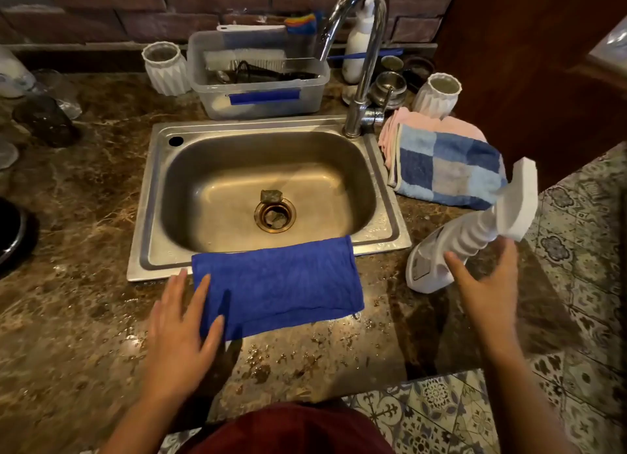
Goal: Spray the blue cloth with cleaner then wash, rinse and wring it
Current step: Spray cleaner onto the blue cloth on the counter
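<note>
- The blue cloth point(276, 285) lies folded flat in the lower middle of the frame, its far edge over the front rim of the sink point(159, 250) and the rest on the wet brown marble surface point(84, 318).
- The left hand point(181, 335), at lower left, has its fingers straight and spread; the fingertips rest on the cloth's left end, nothing gripped.
- The right hand point(485, 284), at lower right, is open with fingers spread, reaching at the white spray bottle point(437, 260). Thumb and fingers sit either side of the bottle's ribbed neck; whether they touch it I cannot tell.
- The spray bottle leans toward the right of the frame, its trigger head point(519, 199) blurred, its base on the surface just right of the sink.
- The sink basin holds a little water, with a small dark lump by the drain point(274, 214).
- The chrome tap point(364, 63) arches over the sink from its upper right corner.
- A blue checked towel point(444, 172) lies right of the sink on a pink cloth point(393, 127).
- Behind the sink stands a clear plastic tub point(258, 83) holding brushes, with a white ribbed cup point(166, 66) to its left and another point(437, 94) at upper right.
- A white pump bottle point(358, 43) stands behind the tap.
</note>
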`<move>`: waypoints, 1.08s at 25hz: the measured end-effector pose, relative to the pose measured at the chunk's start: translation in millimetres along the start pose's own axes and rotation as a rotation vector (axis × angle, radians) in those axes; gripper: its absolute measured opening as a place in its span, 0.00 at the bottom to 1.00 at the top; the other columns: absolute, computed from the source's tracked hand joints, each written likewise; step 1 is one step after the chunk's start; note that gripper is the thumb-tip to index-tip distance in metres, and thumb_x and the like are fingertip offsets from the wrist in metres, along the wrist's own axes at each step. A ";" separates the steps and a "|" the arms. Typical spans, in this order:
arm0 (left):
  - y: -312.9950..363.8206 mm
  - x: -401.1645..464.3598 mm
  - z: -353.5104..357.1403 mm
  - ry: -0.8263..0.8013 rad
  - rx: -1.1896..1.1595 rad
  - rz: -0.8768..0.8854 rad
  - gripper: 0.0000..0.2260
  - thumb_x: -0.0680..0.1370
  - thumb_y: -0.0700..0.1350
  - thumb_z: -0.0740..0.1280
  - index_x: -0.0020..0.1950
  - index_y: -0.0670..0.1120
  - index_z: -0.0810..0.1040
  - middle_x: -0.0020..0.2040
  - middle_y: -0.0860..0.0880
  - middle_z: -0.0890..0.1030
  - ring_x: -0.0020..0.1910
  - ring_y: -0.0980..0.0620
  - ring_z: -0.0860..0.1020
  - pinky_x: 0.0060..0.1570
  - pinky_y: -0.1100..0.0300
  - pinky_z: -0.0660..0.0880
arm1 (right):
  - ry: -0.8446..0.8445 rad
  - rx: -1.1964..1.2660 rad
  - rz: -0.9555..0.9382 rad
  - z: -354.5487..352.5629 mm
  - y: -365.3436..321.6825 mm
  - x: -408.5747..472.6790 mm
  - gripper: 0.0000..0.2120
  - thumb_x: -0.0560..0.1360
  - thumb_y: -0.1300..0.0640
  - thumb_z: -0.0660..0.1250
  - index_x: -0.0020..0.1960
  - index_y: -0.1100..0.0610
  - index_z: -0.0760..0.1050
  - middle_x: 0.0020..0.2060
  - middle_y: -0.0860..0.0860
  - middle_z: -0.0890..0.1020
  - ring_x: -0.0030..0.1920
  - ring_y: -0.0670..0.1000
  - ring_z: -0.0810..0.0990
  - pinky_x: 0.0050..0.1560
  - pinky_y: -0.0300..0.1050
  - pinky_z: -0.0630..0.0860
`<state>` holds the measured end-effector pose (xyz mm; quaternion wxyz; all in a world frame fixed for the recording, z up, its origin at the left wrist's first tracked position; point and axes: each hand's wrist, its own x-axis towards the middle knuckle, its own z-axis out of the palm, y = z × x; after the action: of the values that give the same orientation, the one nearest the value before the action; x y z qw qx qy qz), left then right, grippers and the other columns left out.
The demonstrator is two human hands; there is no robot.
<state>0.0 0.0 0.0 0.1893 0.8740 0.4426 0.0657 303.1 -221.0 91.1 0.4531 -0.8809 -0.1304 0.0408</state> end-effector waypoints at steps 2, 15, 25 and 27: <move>5.8 15.5 15.1 -0.047 0.096 0.058 0.31 0.75 0.64 0.48 0.75 0.55 0.51 0.78 0.45 0.47 0.76 0.47 0.43 0.71 0.41 0.46 | -0.005 0.131 0.003 7.1 -2.7 11.3 0.31 0.70 0.59 0.71 0.69 0.58 0.61 0.64 0.56 0.71 0.61 0.47 0.69 0.63 0.44 0.65; 4.8 29.6 61.5 -0.109 0.308 0.140 0.35 0.73 0.70 0.41 0.75 0.55 0.53 0.77 0.44 0.54 0.75 0.48 0.48 0.71 0.45 0.36 | 0.044 0.399 -0.067 32.5 -3.5 33.7 0.23 0.67 0.54 0.66 0.57 0.66 0.67 0.42 0.50 0.73 0.43 0.35 0.77 0.45 0.29 0.74; 1.3 29.9 65.4 -0.069 0.271 0.144 0.34 0.73 0.70 0.42 0.75 0.56 0.52 0.77 0.46 0.53 0.75 0.48 0.47 0.70 0.43 0.44 | -0.804 0.343 -0.071 54.2 -63.4 -29.3 0.14 0.66 0.62 0.70 0.49 0.49 0.79 0.55 0.42 0.82 0.56 0.40 0.78 0.57 0.39 0.72; 1.4 29.9 65.5 -0.065 0.269 0.148 0.34 0.73 0.69 0.43 0.75 0.56 0.52 0.77 0.46 0.53 0.75 0.48 0.47 0.70 0.42 0.45 | -0.927 0.238 -0.042 63.4 -52.6 -51.8 0.19 0.67 0.64 0.70 0.53 0.45 0.77 0.56 0.43 0.81 0.57 0.41 0.77 0.59 0.39 0.72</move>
<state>37.5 5.2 -61.3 0.0794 0.9234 0.3755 -0.0087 231.0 -155.7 94.1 0.4455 -0.7092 -0.3309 0.4349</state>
